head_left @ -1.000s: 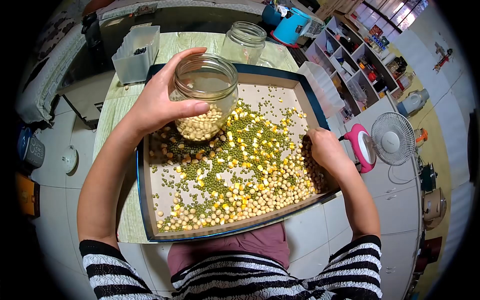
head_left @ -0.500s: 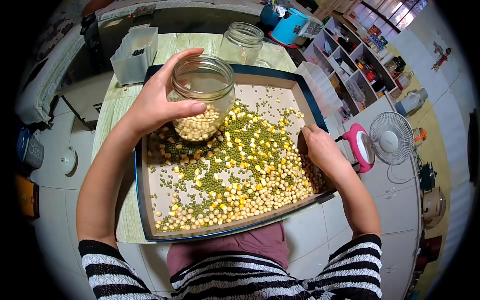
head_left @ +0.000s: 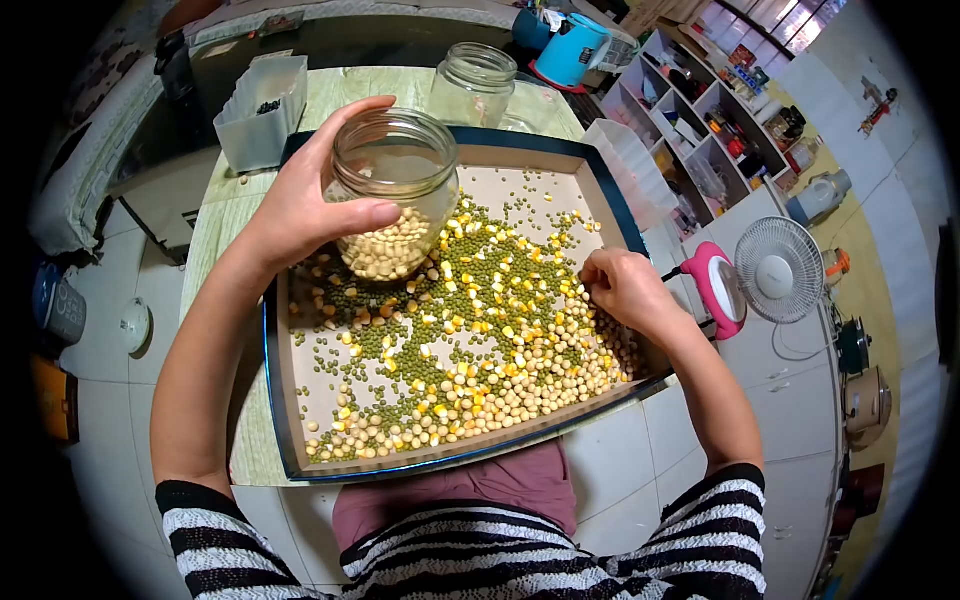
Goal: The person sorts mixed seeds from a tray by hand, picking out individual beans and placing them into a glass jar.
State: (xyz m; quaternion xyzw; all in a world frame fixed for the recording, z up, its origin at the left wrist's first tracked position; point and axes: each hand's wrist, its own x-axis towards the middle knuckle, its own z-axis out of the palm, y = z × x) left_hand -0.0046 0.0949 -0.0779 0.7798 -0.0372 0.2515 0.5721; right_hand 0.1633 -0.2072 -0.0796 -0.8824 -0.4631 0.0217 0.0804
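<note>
My left hand (head_left: 300, 212) is wrapped around a clear glass jar (head_left: 400, 190), which is partly filled with pale soybeans (head_left: 385, 250) and held over the tray's far left part. Below it lies a shallow cardboard tray (head_left: 530, 160) with a dark blue rim. Green mung beans (head_left: 490, 268), yellow-white corn kernels (head_left: 507, 331) and loose soybeans (head_left: 530, 400) are spread in it, the soybeans mostly near the front and right. My right hand (head_left: 630, 290) is low beside the tray's right wall, its fingers drawn together over the beans. What its fingertips hold is hidden.
Behind the tray stands another glass jar (head_left: 472, 88). A translucent bin (head_left: 262, 120) with dark items sits at the back left, and another clear plastic container (head_left: 632, 170) is beyond the right rim. A pink-framed mirror (head_left: 716, 290) and white fan (head_left: 778, 270) stand at right.
My right hand has shifted slightly left, away from the tray's right wall. The left hand still grips the jar in nearly the same place, and the view has moved a little.
</note>
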